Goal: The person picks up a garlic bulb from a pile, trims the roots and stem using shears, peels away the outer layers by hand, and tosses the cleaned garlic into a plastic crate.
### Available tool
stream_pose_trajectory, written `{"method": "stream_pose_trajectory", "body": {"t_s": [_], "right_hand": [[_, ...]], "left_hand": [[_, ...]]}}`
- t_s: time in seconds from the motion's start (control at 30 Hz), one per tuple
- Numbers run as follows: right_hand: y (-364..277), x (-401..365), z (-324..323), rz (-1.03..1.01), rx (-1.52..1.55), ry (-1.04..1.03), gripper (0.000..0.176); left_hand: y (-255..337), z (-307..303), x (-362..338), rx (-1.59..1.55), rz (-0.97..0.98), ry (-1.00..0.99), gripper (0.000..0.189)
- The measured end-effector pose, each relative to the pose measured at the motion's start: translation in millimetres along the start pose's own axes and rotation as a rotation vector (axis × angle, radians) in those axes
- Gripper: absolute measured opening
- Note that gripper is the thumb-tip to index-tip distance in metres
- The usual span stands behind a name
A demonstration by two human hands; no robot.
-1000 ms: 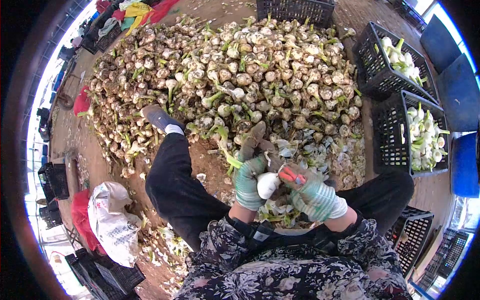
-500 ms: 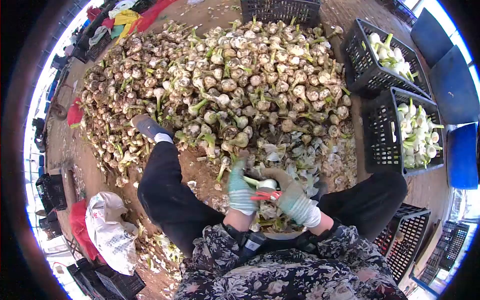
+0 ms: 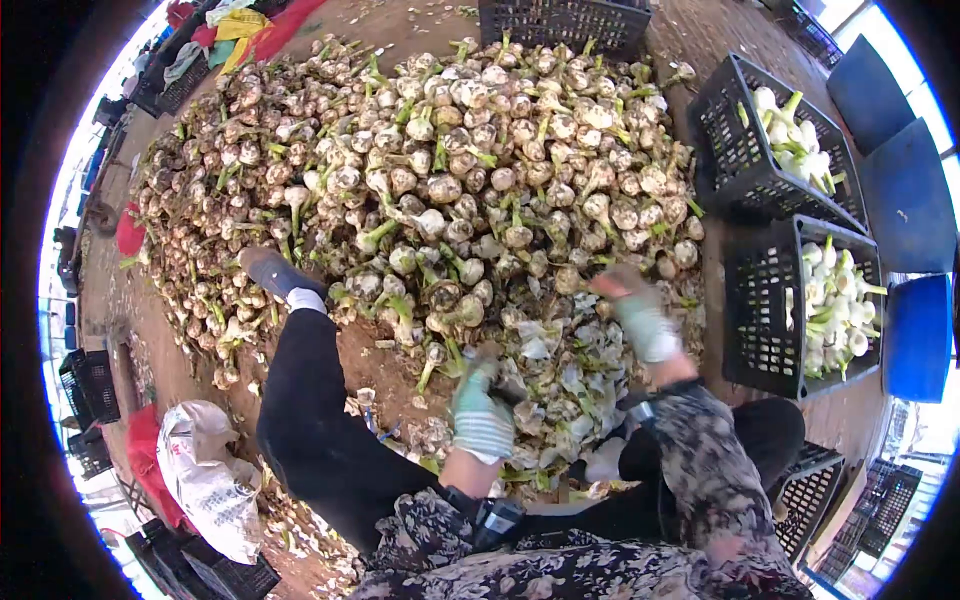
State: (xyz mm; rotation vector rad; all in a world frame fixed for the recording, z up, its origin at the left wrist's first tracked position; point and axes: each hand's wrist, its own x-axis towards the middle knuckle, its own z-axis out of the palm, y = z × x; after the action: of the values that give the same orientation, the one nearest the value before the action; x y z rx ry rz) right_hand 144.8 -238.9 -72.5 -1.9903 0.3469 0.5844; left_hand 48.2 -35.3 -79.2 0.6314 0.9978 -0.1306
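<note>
My left hand [image 3: 482, 412], in a striped, pale green glove with brown fingers, is over the peelings between my legs. Its fingers are curled, and something small and dark shows beside them, too unclear to name. My right hand [image 3: 642, 318], gloved alike, is stretched out over the right front edge of the pile of bulbs [image 3: 460, 190], blurred by motion; what it holds, if anything, cannot be made out. Loose white and green peelings [image 3: 565, 385] lie between the two hands.
On the right stand two black crates [image 3: 745, 150] [image 3: 755, 310] with trimmed white bulbs, beside blue panels [image 3: 905, 180]. Another black crate [image 3: 565, 22] is behind the pile. A white sack [image 3: 205, 480] lies at the lower left. My shoe [image 3: 275, 272] touches the pile's left side.
My hands have parted: the right one has moved up and right toward the pile, the left one slightly down. The white bulb and red-handled tool between them no longer show. The view has shifted slightly.
</note>
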Motion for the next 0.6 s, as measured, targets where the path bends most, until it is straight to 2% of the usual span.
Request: {"method": "stream_pose_trajectory", "body": {"t_s": [0.07,0.13,0.17,0.2,0.23,0.27,0.3,0.33,0.37,0.4,0.43,0.47,0.53,0.6], "right_hand": [[140,114,69,-0.186,0.359,0.041,0.063],[100,93,75,-0.043,-0.6,0.17,0.066],[70,81,77,0.155,-0.631,0.271,0.06],[95,102,88,0.017,-0.853,0.32,0.044],[138,118,89,-0.12,-0.892,0.221,0.034],[98,105,81,-0.218,-0.955,-0.09,0.036],[219,161,98,-0.896,-0.959,0.103,0.04],[166,131,85,-0.55,-0.701,-0.209,0.042],[105,96,70,-0.071,-0.341,-0.385,0.044],[37,58,55,0.331,-0.164,-0.388,0.047],[58,66,64,-0.082,0.056,-0.414,0.059],[77,70,69,-0.132,0.042,-0.464,0.069],[-15,-23,46,-0.283,-0.499,-0.508,0.069],[-58,-86,29,-0.671,-0.738,-0.384,0.059]], "left_hand": [[1,-9,2,-0.035,-0.025,-0.146,0.017],[4,-16,-1,0.096,-0.027,-0.096,0.024],[-6,-37,20,0.245,0.091,-0.094,0.027],[-8,-37,20,0.157,0.056,-0.096,0.027],[-10,-39,22,0.153,0.044,-0.116,0.026],[-11,-40,27,0.153,0.025,-0.136,0.025],[-15,-40,33,0.109,-0.039,-0.138,0.024],[-16,-38,38,0.072,-0.116,-0.134,0.023],[-14,-35,38,0.121,-0.11,-0.144,0.025],[-14,-34,36,0.17,-0.108,-0.147,0.026],[-22,-38,46,0.382,0.118,-0.177,0.028],[-25,-48,53,0.378,0.139,-0.184,0.028],[-14,-43,34,0.348,0.048,-0.397,0.032],[-3,-36,2,0.325,-0.052,-0.617,0.04]]}}
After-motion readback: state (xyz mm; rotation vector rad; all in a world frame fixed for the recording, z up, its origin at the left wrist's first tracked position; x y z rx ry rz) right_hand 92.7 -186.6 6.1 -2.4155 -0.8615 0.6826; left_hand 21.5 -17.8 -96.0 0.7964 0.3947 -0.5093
